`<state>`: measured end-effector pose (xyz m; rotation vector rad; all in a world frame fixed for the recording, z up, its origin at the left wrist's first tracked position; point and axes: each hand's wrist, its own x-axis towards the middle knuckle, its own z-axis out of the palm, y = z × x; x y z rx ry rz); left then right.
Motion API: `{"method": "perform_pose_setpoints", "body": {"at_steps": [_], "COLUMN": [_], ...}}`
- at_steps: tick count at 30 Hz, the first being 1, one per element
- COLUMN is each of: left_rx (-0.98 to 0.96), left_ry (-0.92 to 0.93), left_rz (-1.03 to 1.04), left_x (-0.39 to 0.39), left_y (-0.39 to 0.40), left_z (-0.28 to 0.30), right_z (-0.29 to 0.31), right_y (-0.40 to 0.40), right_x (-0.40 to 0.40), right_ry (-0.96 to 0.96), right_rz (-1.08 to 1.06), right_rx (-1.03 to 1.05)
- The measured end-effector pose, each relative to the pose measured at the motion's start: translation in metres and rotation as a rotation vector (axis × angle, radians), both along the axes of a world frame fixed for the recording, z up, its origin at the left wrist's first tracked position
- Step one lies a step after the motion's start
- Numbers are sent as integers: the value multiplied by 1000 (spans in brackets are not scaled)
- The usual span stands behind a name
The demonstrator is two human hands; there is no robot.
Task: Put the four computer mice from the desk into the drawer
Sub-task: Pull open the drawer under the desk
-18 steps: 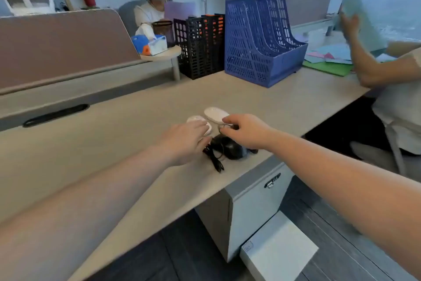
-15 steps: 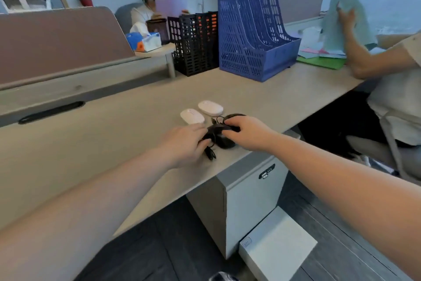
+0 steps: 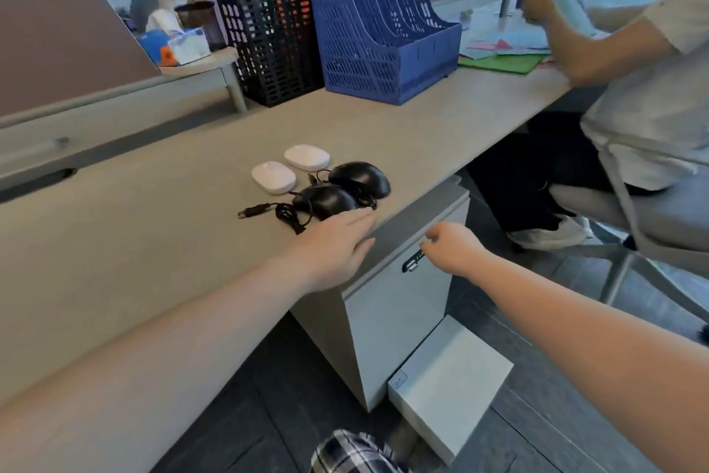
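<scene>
Two white mice, a nearer one (image 3: 273,177) and a farther one (image 3: 307,156), lie on the desk (image 3: 153,227). Beside them sit two black wired mice, one near the edge (image 3: 326,201) and one behind it (image 3: 360,178), with a tangled cable and USB plug (image 3: 253,211). My left hand (image 3: 330,250) rests flat on the desk edge, just in front of the black mice, holding nothing. My right hand (image 3: 452,246) is below the desk at the drawer handle (image 3: 412,261) of the closed drawer (image 3: 399,303), fingers curled by the handle.
A blue file rack (image 3: 383,31) and a black mesh rack (image 3: 276,39) stand at the back of the desk. Another person (image 3: 633,69) sits to the right on a chair. A white box (image 3: 449,384) lies on the floor by the cabinet.
Both hands have left the mice. My left hand pulled back to the desk edge and my right hand dropped to the drawer handle. All mice now lie uncovered.
</scene>
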<state>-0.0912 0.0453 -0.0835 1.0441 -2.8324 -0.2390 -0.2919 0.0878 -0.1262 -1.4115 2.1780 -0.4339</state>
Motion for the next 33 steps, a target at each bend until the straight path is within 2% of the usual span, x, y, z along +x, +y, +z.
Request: {"method": "perform_pose_setpoints", "body": {"at_steps": [5, 8, 12, 16, 20, 24, 28, 30, 32, 33], "left_rx": [-6, -51, -113, -145, -151, -171, -163, -152, -145, -146], "left_ry": [-16, 15, 46, 52, 50, 41, 25, 11, -3, -6], "left_rz": [-47, -95, -118, -130, -130, -132, -133, -125, -110, -102], "left_x": [-1, 2, 3, 4, 4, 4, 5, 4, 4, 4], "left_y": [-16, -21, -23, -24, -25, -24, -24, -23, -23, -22], "left_z": [-23, -32, -37, -41, -43, -42, -40, -40, -40, -40], "right_z": [-44, -66, -88, -97, -97, -96, -95, -93, -89, -88], "right_y": [-16, -27, -37, -41, -45, -36, -13, 1, 11, 13], "right_x": [-7, -1, 8, 16, 20, 18, 5, -3, -8, -10], "right_ry": [-65, -172, -427, -850, -953, -900, -714, -342, 47, 144], "right_rz": [-67, -133, -269, -542, -606, -553, -418, -346, -272, -214], "right_rx": [122, 138, 138, 89, 69, 53, 53, 28, -153, -258]}}
